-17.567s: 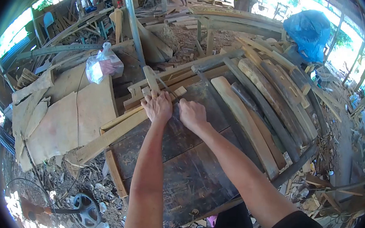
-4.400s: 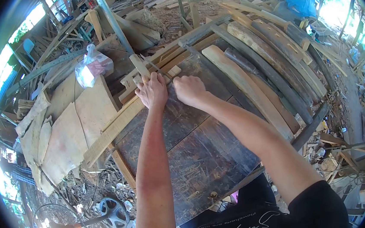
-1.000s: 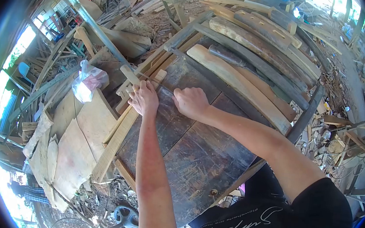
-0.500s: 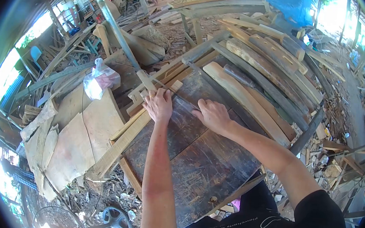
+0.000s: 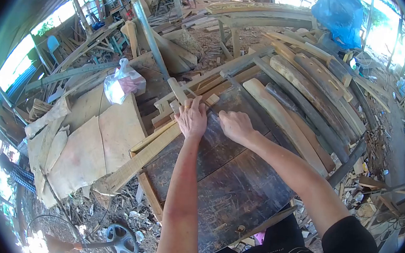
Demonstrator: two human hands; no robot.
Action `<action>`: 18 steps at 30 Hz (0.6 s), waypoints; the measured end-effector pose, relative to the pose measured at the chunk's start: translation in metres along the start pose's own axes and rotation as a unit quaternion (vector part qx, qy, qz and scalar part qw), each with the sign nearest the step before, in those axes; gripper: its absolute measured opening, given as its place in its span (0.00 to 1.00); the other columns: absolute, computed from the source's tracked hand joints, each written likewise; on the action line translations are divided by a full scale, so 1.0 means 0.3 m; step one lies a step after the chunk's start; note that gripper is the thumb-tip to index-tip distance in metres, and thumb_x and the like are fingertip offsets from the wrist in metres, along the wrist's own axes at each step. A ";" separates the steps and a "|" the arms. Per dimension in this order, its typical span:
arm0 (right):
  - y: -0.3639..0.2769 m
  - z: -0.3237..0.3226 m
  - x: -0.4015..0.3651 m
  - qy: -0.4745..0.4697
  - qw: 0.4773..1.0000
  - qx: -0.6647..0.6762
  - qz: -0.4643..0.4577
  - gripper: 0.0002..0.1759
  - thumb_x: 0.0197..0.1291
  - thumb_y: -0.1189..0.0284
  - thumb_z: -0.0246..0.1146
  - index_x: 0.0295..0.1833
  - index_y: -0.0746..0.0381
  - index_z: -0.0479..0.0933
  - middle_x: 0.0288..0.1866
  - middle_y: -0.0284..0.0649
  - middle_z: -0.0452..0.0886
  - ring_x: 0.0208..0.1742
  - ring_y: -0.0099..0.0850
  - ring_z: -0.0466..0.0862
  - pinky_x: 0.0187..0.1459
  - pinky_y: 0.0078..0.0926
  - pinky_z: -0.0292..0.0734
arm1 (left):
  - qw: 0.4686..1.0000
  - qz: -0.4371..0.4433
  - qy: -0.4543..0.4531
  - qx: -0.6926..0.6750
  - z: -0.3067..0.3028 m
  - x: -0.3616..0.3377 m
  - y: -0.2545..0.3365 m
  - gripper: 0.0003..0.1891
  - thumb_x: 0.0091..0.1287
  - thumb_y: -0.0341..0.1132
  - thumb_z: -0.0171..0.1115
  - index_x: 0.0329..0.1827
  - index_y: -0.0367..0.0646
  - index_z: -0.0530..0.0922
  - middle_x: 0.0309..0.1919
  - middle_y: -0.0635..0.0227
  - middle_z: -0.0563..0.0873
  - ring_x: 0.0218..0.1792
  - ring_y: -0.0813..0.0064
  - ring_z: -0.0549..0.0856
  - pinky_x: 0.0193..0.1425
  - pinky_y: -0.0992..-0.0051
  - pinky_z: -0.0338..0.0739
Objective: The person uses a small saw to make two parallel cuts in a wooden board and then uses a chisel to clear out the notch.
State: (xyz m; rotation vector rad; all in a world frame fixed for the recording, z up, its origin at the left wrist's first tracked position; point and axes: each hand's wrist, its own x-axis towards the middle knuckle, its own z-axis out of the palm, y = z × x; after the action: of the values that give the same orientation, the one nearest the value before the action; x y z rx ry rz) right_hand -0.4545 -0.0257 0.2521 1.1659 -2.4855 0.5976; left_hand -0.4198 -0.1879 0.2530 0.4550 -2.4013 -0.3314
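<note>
My left hand [image 5: 192, 119] bears down at the table's left edge, its fingers curled over a pale piece of wood [image 5: 211, 100]. Close to its right, my right hand [image 5: 235, 126] is closed in a fist around the end of a thin, dark, bar-like tool, mostly hidden by the fingers; its exact kind does not show. Under both hands lies a dark, scratched wooden tabletop [image 5: 240, 187]. A narrow wooden bar [image 5: 177, 90] sticks up just beyond my left fingers. Notched wood pieces [image 5: 162, 116] lie beside that hand.
Several long, shaped timbers [image 5: 280, 123] lie along the right side. A clear plastic bag [image 5: 124, 83] rests on plywood sheets [image 5: 100, 141] at the left. A metal pole [image 5: 146, 25] stands behind, and a workbench [image 5: 265, 17] is farther back. Wood scraps cover the ground.
My right hand has moved left, closer to my left hand. The left hand keeps its place on the wood. The whole view has shifted slightly.
</note>
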 end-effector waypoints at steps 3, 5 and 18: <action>-0.014 -0.024 -0.023 0.003 1.000 0.005 0.026 0.14 0.70 0.64 0.57 0.39 0.64 0.75 0.28 0.54 0.84 0.32 0.52 0.87 0.34 0.50 0.81 | 1.000 0.000 -0.024 -0.002 -0.003 0.001 0.001 0.17 0.72 0.44 0.57 0.62 0.59 0.79 0.49 0.69 0.84 0.56 0.62 0.80 0.62 0.53 0.68; -0.015 -0.036 -0.049 0.008 1.000 0.001 0.021 0.14 0.70 0.63 0.57 0.39 0.64 0.75 0.28 0.54 0.84 0.32 0.52 0.87 0.34 0.50 0.81 | 1.000 0.011 -0.009 -0.003 0.004 -0.003 0.000 0.16 0.72 0.43 0.57 0.60 0.58 0.80 0.47 0.68 0.85 0.55 0.62 0.81 0.60 0.53 0.68; -0.024 -0.013 0.074 -0.052 0.998 -0.005 0.031 0.16 0.71 0.62 0.55 0.38 0.65 0.77 0.31 0.57 0.85 0.36 0.56 0.87 0.39 0.52 0.81 | 0.997 0.069 0.039 -0.009 0.026 -0.003 -0.009 0.11 0.70 0.38 0.56 0.53 0.50 0.79 0.41 0.65 0.86 0.45 0.60 0.84 0.50 0.54 0.69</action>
State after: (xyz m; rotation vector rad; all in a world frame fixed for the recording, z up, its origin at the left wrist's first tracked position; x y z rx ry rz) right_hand -0.4620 -0.0421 0.2673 1.1488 -2.6177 0.5529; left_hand -0.4238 -0.1892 0.2456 0.2872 -2.3372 -0.2686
